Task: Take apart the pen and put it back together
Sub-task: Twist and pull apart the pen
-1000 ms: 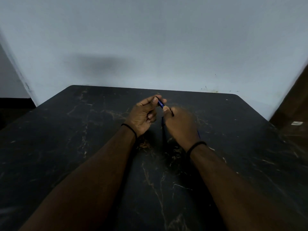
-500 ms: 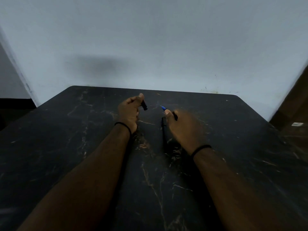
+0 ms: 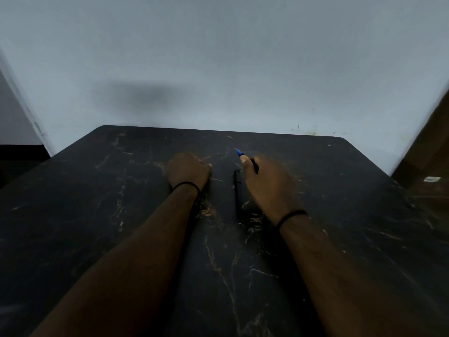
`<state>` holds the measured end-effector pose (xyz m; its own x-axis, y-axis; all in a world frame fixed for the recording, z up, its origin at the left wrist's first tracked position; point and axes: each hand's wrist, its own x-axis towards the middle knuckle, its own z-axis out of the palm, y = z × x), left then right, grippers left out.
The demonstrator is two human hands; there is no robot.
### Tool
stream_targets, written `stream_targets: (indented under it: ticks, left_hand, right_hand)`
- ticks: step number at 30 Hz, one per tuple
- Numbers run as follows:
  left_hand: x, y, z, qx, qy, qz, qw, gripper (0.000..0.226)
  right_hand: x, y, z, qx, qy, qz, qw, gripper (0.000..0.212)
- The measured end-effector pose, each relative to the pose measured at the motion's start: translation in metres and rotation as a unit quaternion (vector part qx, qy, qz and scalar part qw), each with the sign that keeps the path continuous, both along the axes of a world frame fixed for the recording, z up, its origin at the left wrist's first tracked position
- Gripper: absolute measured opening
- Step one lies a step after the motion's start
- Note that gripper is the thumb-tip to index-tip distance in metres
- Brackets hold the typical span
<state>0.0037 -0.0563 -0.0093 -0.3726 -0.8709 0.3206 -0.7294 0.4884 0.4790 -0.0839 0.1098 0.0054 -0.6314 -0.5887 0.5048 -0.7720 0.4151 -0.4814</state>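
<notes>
My right hand grips a thin pen part whose blue tip sticks out past my thumb, pointing away and to the left. A long black pen barrel lies on the table just left of that hand, running toward me. My left hand rests low on the dark table, its back to the camera and its fingers curled under. Whatever is in those fingers is hidden. About a hand's width separates the two hands.
A pale wall rises right behind the table's far edge. A brown wooden surface stands beyond the right edge. Both wrists wear a thin black band.
The hands pulled apart from the joined pen. My left hand moved left with a small black piece, then dropped to the table, hiding it. My right hand kept the blue-tipped part.
</notes>
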Motion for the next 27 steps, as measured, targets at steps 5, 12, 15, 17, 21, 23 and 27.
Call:
stream_targets:
  ticks: [5,12,15,17,21,23,27]
  left_hand:
    - [-0.001,0.007,0.007,-0.031,0.171,-0.021,0.985,0.031]
    - [-0.012,0.04,0.022,0.307,0.452,-0.293,0.785,0.022]
    - [-0.011,0.037,0.02,0.357,0.434,-0.369,0.741,0.023]
    - [-0.011,0.036,0.02,0.39,0.439,-0.4,0.704,0.023]
    - [-0.009,0.034,0.022,0.443,0.455,-0.441,0.634,0.027]
    - [-0.008,0.035,0.024,0.455,0.45,-0.453,0.621,0.029]
    - [-0.008,0.035,0.025,0.471,0.443,-0.479,0.593,0.03]
  right_hand:
    - [0.006,-0.003,0.004,-0.12,-0.08,0.064,0.988,0.015]
    - [0.005,-0.002,0.003,-0.117,-0.198,0.11,0.967,0.025]
    - [0.006,-0.002,0.004,-0.14,-0.254,0.113,0.95,0.032]
    - [0.008,-0.001,0.008,-0.137,-0.318,0.133,0.929,0.034]
    - [0.007,0.002,0.014,-0.128,-0.476,0.225,0.841,0.036]
    - [0.005,0.004,0.016,-0.13,-0.531,0.256,0.797,0.037]
    - [0.005,0.006,0.018,-0.139,-0.581,0.276,0.753,0.03]
